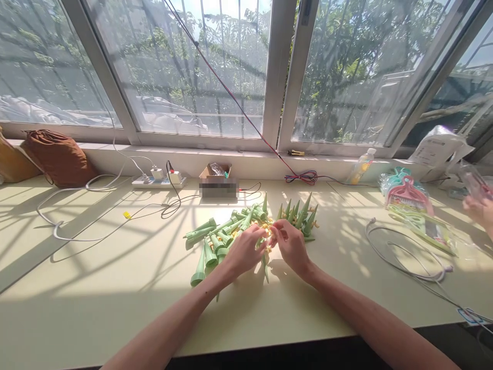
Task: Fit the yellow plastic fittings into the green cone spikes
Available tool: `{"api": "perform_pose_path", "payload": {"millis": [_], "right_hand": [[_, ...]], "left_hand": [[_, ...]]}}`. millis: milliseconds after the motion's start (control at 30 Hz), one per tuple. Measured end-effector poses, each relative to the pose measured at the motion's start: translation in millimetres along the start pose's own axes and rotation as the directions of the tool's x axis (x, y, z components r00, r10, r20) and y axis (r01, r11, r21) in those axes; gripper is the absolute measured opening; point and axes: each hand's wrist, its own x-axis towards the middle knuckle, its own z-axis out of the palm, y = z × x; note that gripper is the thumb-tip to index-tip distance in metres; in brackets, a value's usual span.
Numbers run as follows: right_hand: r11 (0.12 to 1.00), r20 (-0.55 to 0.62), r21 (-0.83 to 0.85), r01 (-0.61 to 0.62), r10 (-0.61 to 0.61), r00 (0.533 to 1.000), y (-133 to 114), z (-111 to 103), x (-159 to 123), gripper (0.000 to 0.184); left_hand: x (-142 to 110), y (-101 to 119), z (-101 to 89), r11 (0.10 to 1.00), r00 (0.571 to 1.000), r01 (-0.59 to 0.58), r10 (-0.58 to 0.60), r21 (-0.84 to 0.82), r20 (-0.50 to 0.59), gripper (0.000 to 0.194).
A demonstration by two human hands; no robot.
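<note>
My left hand (pixel 248 249) is closed around a green plastic cone (pixel 265 270), whose pointed end sticks out below the fingers toward me. Close beside it, my right hand (pixel 290 246) is pinched at the fingertips on a small yellow piece, mostly hidden by the fingers. Loose green cones (pixel 210 254) lie in a heap to the left, some with yellow bits in their open ends. Small yellow pieces (pixel 265 224) are piled just beyond my hands. Several green cones (pixel 304 211) stand point up at the right, with yellow bits near their bases.
Behind the heap is a small cardboard box (pixel 230 172). A power strip (pixel 159 181) and white cables are at left, near a brown bag (pixel 57 156). To the right are a bottle (pixel 362 165), a pink dustpan (pixel 410 195), a coiled grey cable (pixel 404 270) and another person's hand (pixel 479 210).
</note>
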Motion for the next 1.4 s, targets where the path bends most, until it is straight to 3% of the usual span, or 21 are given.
{"api": "perform_pose_path", "payload": {"millis": [300,633,867,1033,1400], "right_hand": [[0.996,-0.104,0.089,-0.02,0.03,0.994,-3.7,1.5,0.9,0.017],[0.988,-0.058,0.152,-0.039,0.049,0.997,1.2,4.3,0.5,0.019],[0.992,-0.06,0.124,-0.026,0.033,0.998,1.1,2.1,0.9,0.018],[0.995,-0.055,0.102,-0.016,0.022,0.998,4.2,2.4,1.5,0.016],[0.99,0.009,0.136,0.03,-0.031,0.999,-0.6,2.8,1.0,0.012]], "left_hand": [[0.0,-1.8,0.7,1.0,1.0,-0.001,0.002,-0.028,0.016,0.011],[0.4,-1.3,1.4,1.0,0.998,-0.018,0.018,-0.006,0.054,0.015],[0.5,1.8,-3.8,0.989,0.987,-0.142,0.146,-0.051,0.07,0.019],[0.7,3.1,-6.7,0.98,0.98,-0.193,0.195,-0.045,0.036,0.021],[3.1,2.7,-3.6,0.985,0.984,-0.173,0.173,-0.013,-0.037,0.028]]}}
